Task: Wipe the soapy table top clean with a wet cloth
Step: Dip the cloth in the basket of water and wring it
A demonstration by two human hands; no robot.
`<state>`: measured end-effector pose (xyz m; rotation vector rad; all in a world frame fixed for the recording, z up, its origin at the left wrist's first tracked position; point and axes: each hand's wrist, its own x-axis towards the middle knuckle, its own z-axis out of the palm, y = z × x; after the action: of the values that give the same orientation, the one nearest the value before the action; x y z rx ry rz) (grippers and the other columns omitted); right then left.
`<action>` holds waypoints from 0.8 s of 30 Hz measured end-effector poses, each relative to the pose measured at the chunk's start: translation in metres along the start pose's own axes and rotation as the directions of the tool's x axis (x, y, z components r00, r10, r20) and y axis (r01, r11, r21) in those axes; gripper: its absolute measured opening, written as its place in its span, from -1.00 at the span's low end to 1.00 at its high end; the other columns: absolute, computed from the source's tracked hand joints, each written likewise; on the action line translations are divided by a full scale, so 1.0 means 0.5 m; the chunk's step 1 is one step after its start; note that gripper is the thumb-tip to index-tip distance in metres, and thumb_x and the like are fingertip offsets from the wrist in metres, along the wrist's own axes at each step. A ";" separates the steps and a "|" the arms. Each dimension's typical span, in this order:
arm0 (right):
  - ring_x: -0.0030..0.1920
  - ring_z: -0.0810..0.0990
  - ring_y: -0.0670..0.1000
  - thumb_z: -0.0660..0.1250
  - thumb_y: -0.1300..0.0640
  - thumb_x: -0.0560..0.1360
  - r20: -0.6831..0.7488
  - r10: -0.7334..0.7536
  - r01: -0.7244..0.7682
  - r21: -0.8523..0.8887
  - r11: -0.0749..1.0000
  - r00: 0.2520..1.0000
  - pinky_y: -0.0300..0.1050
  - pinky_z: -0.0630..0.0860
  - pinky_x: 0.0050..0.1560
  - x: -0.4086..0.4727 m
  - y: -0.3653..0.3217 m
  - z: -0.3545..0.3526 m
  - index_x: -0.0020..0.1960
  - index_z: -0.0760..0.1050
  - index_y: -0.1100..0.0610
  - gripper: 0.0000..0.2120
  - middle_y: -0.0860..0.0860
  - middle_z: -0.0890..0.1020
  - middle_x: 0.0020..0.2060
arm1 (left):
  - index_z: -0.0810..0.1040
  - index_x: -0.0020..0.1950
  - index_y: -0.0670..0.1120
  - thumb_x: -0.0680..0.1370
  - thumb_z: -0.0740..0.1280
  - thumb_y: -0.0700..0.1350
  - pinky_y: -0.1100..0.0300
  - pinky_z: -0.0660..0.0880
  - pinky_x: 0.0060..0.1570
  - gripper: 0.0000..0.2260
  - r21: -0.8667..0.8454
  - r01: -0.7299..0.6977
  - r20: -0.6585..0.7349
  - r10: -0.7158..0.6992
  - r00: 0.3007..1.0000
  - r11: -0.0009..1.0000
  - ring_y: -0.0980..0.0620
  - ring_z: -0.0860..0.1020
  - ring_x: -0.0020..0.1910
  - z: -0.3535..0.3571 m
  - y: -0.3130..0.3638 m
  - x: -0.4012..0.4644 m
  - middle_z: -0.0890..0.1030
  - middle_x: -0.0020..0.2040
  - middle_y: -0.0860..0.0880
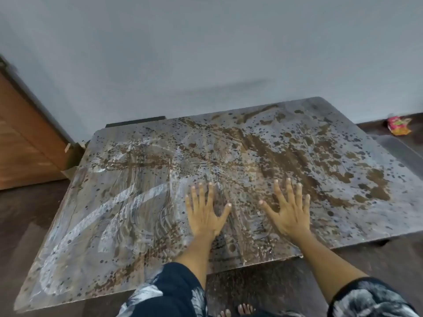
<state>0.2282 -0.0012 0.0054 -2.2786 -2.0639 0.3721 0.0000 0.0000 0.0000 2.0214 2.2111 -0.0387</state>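
A wooden door (20,143) stands at nine o'clock. The soapy bench (137,225) fills the centre. The left hand (206,216) and right hand (289,213) press flat, fingers (210,191) spread, holding nothing. No cloth visible. Palms could likely slip on suds. A wrapper (398,125) lies at two o'clock.

- We see the table (309,161), a low rectangular top set against a pale wall, its brown surface showing through in blotches and specks.
- A grey-white soapy film covers most of it, thickest at our left, where a broad pale streak curves across.
- Finger-drawn ridges mark the lather near the front edge.
- The far right part shows more bare brown patches.
- No cloth lies on it that we can make out.
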 end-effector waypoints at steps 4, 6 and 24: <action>0.45 -0.42 0.10 -0.42 -0.55 0.25 -0.058 0.115 -0.114 0.017 0.993 0.992 0.17 -0.36 0.43 -0.032 0.050 0.003 0.43 -0.45 -0.16 -0.14 -0.03 -0.40 0.44 | -0.49 0.37 0.05 0.22 -0.54 0.45 -0.06 -0.61 0.21 -0.19 -0.004 -0.100 0.020 0.100 0.995 0.995 -0.08 -0.47 0.38 0.016 0.055 0.002 -0.38 0.45 -0.03; 0.45 -0.43 0.09 -0.43 -0.55 0.24 -0.068 0.152 -0.151 0.028 0.988 0.986 0.16 -0.37 0.43 -0.045 0.077 0.000 0.43 -0.45 -0.17 -0.14 -0.03 -0.41 0.43 | -0.49 0.36 0.05 0.31 -0.44 0.46 -0.07 -0.57 0.26 -0.24 0.007 -0.151 0.008 0.151 0.989 0.989 -0.09 -0.44 0.40 0.016 0.088 0.003 -0.35 0.46 -0.03; 0.42 -0.48 0.07 -0.37 -0.55 0.27 -0.152 0.407 -0.392 0.118 0.912 0.901 0.16 -0.43 0.40 -0.024 0.524 -0.117 0.44 -0.44 -0.21 -0.17 -0.07 -0.43 0.42 | -0.48 0.41 0.06 0.39 -0.35 0.45 -0.05 -0.51 0.31 -0.25 0.014 -0.463 -0.070 0.462 0.884 0.886 -0.09 -0.35 0.46 0.029 0.632 0.054 -0.27 0.52 -0.06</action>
<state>0.4947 -0.0347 0.0132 -2.5702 -1.4633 0.2552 0.3125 0.0549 0.0070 2.5264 1.6967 0.0917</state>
